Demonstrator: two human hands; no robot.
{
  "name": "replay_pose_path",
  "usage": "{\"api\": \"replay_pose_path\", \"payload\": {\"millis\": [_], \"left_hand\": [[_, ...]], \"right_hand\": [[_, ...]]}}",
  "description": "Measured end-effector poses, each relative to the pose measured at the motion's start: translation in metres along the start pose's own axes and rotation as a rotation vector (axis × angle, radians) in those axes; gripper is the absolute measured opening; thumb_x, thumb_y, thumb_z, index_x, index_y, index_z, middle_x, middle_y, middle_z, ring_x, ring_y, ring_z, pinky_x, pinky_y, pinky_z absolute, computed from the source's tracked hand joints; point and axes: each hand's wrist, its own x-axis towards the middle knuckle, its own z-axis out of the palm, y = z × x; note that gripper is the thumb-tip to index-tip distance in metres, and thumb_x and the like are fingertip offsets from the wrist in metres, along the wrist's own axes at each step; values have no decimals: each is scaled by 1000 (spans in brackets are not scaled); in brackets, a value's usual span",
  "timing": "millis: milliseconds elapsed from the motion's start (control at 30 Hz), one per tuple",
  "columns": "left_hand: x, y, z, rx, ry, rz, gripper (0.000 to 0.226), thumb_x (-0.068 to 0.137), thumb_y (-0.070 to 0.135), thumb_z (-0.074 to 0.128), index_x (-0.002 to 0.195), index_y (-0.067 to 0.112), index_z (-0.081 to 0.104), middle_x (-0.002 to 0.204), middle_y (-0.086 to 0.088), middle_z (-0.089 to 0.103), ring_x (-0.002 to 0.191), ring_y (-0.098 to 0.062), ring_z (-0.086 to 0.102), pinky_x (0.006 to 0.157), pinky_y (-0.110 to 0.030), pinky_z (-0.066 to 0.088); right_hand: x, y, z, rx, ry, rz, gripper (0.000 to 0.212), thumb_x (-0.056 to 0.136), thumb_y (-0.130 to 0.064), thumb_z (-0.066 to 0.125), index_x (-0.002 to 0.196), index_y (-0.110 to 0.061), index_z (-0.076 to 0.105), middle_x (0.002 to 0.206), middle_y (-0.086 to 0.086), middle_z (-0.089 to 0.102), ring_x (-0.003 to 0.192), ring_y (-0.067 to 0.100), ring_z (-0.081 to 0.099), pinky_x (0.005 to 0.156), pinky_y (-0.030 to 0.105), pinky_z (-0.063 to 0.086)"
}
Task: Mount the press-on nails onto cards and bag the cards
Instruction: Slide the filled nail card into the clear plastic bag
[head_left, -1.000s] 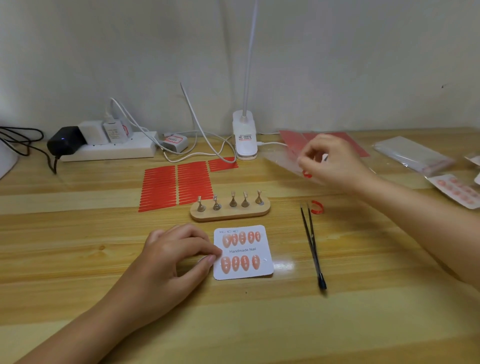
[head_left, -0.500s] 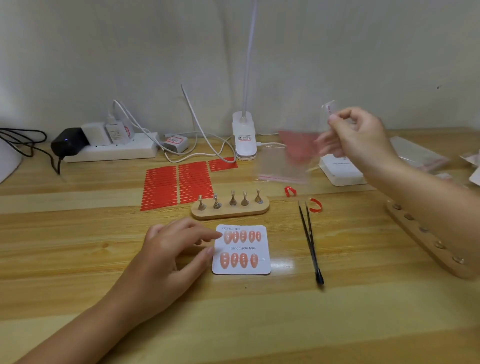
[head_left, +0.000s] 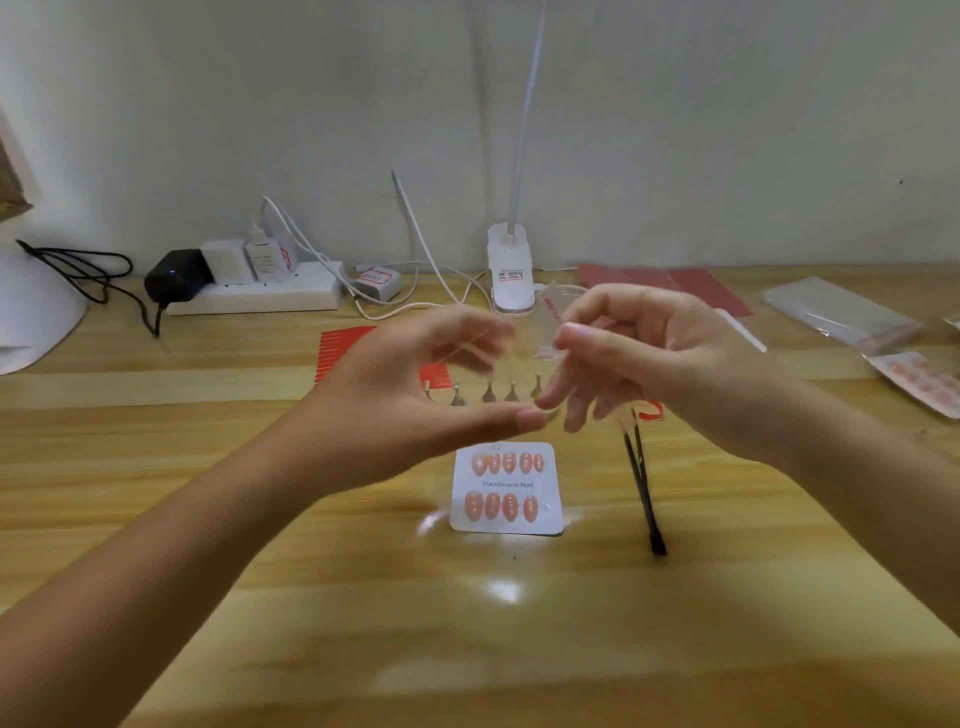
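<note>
**Both hands raised over card, clear bag between them**

Held above the worktop (head_left: 156, 519): a clear bag (head_left: 524, 343), blurred, edges hard to trace. Right hand (head_left: 639, 353) pinching its upper edge between thumb and forefinger, a narrow grip. Left hand (head_left: 415, 395) beside it, fingers curved toward the bag; grip on the bag: cannot tell through the blur.

Lying flat below the hands, untouched: nail card (head_left: 506, 488) with two rows of pink nails. Just right of it, black tweezers (head_left: 644, 493), tips pointing away. Behind the hands, partly hidden, the wooden nail stand (head_left: 488, 395). Open wood between card and near edge. Further bags (head_left: 841, 312) at far right.
</note>
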Motion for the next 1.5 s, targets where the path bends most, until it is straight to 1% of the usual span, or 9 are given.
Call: {"api": "replay_pose_path", "payload": {"millis": [100, 200, 400, 567, 833, 1033, 1100, 1233, 1500], "left_hand": [[5, 3, 1, -146, -161, -76, 28, 58, 34, 75, 76, 13, 72, 71, 1, 72, 66, -10, 68, 63, -18, 54], [4, -3, 2, -210, -224, -147, 19, 61, 28, 75, 67, 10, 73, 65, -5, 71, 58, -12, 67, 54, -15, 49], [-1, -15, 1, -188, -293, -233, 24, 66, 39, 68, 71, 17, 74, 69, 5, 72, 64, -6, 68, 55, -13, 44], [-4, -21, -1, -178, -412, -272, 34, 72, 43, 61, 86, 15, 74, 81, 3, 74, 76, -9, 70, 66, -17, 48], [-9, -21, -7, -114, -634, -231, 39, 79, 50, 56, 96, 19, 72, 98, 5, 72, 88, -11, 68, 82, -24, 47], [-13, -22, -10, -48, -668, -176, 36, 78, 53, 57, 102, 28, 68, 100, 7, 69, 93, -9, 66, 92, -39, 49], [-17, -24, -10, -33, -604, -130, 35, 78, 53, 62, 108, 36, 63, 103, 10, 67, 96, -5, 63, 89, -35, 50], [-32, -28, -9, 194, -94, 140, 60, 69, 61, 64, 124, 43, 45, 115, 20, 53, 108, 0, 51, 87, -13, 40], [-50, -35, 0, 378, 107, 356, 48, 74, 48, 60, 111, 18, 66, 106, 6, 60, 98, -14, 58, 78, -47, 48]], "right_hand": [[0, 3, 6, -55, 39, -8, 19, 78, -31, 57, 84, -13, 58, 73, 3, 73, 59, 16, 68, 53, 22, 52], [-2, 7, 9, -85, 57, 14, 22, 76, -33, 59, 87, -14, 60, 74, 3, 74, 60, 15, 68, 53, 23, 52], [-5, 13, 15, -92, 0, 143, 32, 66, -36, 68, 96, -24, 67, 73, -1, 73, 63, 6, 67, 55, 16, 52], [-5, 19, 22, -130, 1, 164, 1, 78, -20, 69, 79, -21, 70, 71, 0, 73, 59, 7, 66, 53, 17, 50], [1, 12, 19, -64, -285, 342, 27, 83, -3, 59, 75, -25, 73, 75, 3, 73, 65, 12, 70, 55, 19, 53], [0, 13, 34, -67, -339, 331, 16, 71, -30, 76, 74, -19, 64, 65, 0, 69, 55, 10, 64, 46, 17, 45], [-2, 15, 40, -48, -310, 312, 25, 69, -36, 70, 75, -14, 61, 61, 1, 67, 52, 11, 62, 43, 22, 46], [-4, 21, 51, -52, -137, 293, 23, 79, -32, 68, 71, -12, 58, 56, 2, 66, 47, 12, 58, 41, 18, 43], [-4, 25, 65, 155, -3, 377, 25, 78, -31, 66, 69, -10, 55, 52, 5, 62, 38, 12, 54, 35, 14, 36]]}}
